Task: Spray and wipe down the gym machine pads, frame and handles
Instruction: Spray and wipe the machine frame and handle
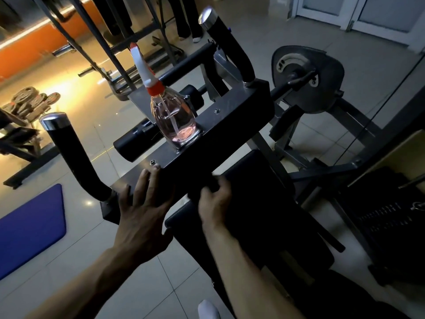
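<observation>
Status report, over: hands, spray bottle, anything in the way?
Left hand flat on crossbar. Right hand grips blurred dark object at its edge. Spray bottle upright on crossbar, in the wipe path.

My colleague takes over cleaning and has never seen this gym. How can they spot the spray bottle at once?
Find the black machine's flat crossbar between two chrome-capped handles. The spray bottle stands upright on its middle. It is the only clear thing there, holding pinkish liquid under a white and orange trigger head.
</observation>
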`<state>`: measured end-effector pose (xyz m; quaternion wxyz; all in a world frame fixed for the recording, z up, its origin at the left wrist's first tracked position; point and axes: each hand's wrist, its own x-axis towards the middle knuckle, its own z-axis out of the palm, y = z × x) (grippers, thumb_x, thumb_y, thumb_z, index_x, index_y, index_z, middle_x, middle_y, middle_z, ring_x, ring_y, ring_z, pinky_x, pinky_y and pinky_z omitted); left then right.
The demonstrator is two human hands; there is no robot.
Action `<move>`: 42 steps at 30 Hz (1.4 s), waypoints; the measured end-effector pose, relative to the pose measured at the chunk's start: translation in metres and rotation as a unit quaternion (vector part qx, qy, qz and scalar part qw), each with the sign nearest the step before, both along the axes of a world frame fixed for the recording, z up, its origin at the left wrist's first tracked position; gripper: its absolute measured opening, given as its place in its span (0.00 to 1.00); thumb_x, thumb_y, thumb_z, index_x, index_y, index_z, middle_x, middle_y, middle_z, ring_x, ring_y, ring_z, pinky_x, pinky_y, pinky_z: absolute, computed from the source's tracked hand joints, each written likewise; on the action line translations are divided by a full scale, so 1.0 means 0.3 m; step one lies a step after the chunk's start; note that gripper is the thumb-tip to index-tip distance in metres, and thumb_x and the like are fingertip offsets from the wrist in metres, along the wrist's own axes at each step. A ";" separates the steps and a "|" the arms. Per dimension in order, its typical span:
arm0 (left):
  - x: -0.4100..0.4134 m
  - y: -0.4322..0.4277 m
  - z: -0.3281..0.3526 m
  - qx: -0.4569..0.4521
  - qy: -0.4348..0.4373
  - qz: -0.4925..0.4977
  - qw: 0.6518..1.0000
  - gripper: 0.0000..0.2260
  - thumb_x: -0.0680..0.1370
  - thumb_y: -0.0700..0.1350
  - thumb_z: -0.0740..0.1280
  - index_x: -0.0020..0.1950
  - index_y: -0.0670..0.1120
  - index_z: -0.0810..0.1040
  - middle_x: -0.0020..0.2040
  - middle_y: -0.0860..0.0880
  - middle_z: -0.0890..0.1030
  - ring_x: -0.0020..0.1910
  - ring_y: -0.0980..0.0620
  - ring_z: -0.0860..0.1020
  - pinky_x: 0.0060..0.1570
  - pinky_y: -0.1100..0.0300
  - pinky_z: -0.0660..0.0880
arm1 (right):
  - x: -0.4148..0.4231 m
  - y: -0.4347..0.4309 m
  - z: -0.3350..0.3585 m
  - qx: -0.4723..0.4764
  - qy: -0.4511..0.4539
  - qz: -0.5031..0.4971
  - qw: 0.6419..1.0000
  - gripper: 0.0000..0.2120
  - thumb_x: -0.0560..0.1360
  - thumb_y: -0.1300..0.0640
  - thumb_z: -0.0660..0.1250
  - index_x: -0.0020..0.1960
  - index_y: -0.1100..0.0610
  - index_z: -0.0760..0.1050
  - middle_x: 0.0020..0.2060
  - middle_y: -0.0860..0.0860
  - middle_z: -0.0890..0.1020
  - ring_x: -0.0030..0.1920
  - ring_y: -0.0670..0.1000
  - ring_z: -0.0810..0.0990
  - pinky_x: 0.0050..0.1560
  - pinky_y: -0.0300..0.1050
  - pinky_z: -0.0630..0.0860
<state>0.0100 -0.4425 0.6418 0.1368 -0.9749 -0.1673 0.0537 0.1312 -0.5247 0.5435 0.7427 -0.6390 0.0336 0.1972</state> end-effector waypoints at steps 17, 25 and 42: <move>-0.126 0.080 0.044 -0.024 -0.019 -0.077 0.997 0.43 0.66 0.52 0.80 0.79 0.45 0.69 0.84 0.40 0.47 0.83 0.37 0.48 0.78 0.39 0.52 | -0.195 0.041 0.071 -0.080 -0.084 -0.039 0.993 0.12 0.76 0.70 0.69 0.57 0.62 0.81 0.55 0.54 0.74 0.49 0.40 0.75 0.47 0.22 0.72; -0.313 0.141 0.012 -0.022 -0.018 -0.061 0.998 0.35 0.61 0.47 0.82 0.67 0.40 0.80 0.83 0.35 0.50 0.82 0.33 0.51 0.76 0.39 0.56 | 0.034 0.046 0.141 -0.103 -0.110 -0.087 0.985 0.14 0.76 0.68 0.70 0.59 0.56 0.81 0.59 0.49 0.72 0.55 0.46 0.77 0.47 0.25 0.74; -0.377 0.196 0.006 -0.028 -0.037 -0.112 0.993 0.37 0.65 0.49 0.79 0.73 0.40 0.75 0.83 0.36 0.48 0.82 0.35 0.48 0.75 0.39 0.57 | -0.008 0.086 0.136 -0.134 -0.176 -0.095 0.971 0.16 0.78 0.67 0.70 0.63 0.57 0.82 0.61 0.48 0.71 0.53 0.43 0.77 0.49 0.25 0.75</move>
